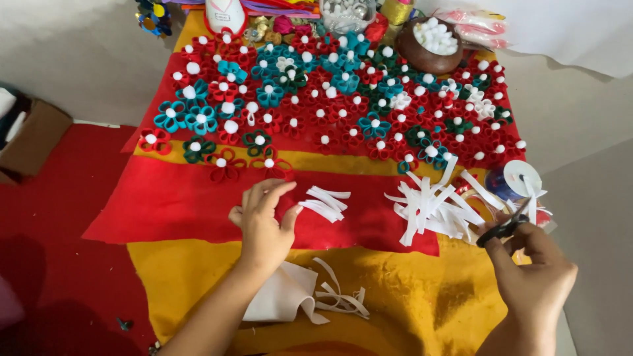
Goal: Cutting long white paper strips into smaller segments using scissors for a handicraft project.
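At centre of the red felt sheet (pixel 184 204), a small stack of white foam strips (pixel 324 202) lies just at 3 o'clock of the left hand (pixel 264 221). L hand's grip is released: fingers curved, tips hovering by the strips' near ends, holding nothing. At 3 o'clock again, a bigger loose pile of white strips (pixel 432 207) fans out. Right hand (pixel 537 277) sits at 4 o'clock of that pile, clenched on black-handled scissors (pixel 504 227); whether blades are parted I can't tell.

Step, as I read it: cutting is paused, strips being sorted or picked up. Next move prob. needs a fine pinch on one strip w/o scattering the stack.

Outward: white foam offcut (pixel 283 296) w/ curled trimmings at 6 o'clock on yellow felt (pixel 409 296); rows of red, teal and green foam flowers (pixel 330 99) w/ white pompom centres at 12; brown bowl of white pompoms (pixel 432 46) at 1.
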